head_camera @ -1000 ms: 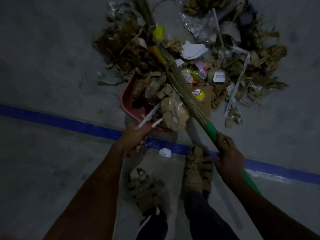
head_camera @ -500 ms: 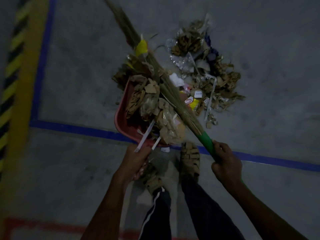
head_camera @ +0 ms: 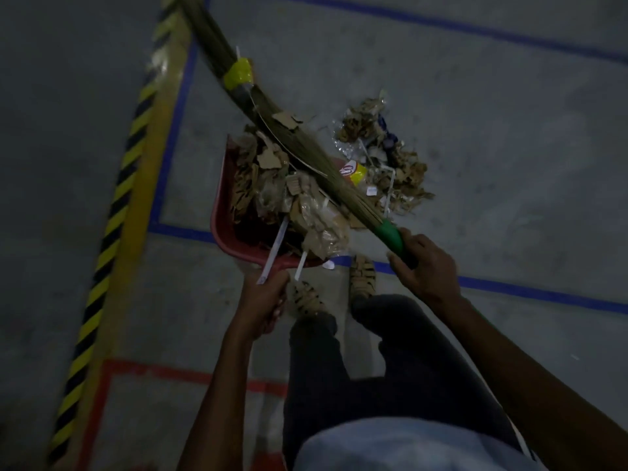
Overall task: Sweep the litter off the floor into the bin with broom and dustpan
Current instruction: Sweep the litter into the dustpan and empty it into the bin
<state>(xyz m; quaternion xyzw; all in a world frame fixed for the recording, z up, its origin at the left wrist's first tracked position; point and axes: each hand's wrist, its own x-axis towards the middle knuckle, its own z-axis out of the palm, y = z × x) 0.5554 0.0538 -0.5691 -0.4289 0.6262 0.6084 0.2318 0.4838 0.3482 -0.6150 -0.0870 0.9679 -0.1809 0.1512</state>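
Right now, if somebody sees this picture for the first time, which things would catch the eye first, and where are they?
First the red dustpan in the middle, heaped with torn cardboard and wrappers, its handle held by the left hand. Across it lies the long grass broom, which the right hand grips at its green handle. To the right, a smaller litter pile lies on the grey floor, and a yellow-black hazard stripe runs along the left.

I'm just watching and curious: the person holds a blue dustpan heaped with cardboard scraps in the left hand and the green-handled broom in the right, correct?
Nearly. The dustpan is red, not blue, as the head view shows. The rest holds: it is heaped with cardboard scraps, the left hand holds it and the right hand grips the green-handled broom.
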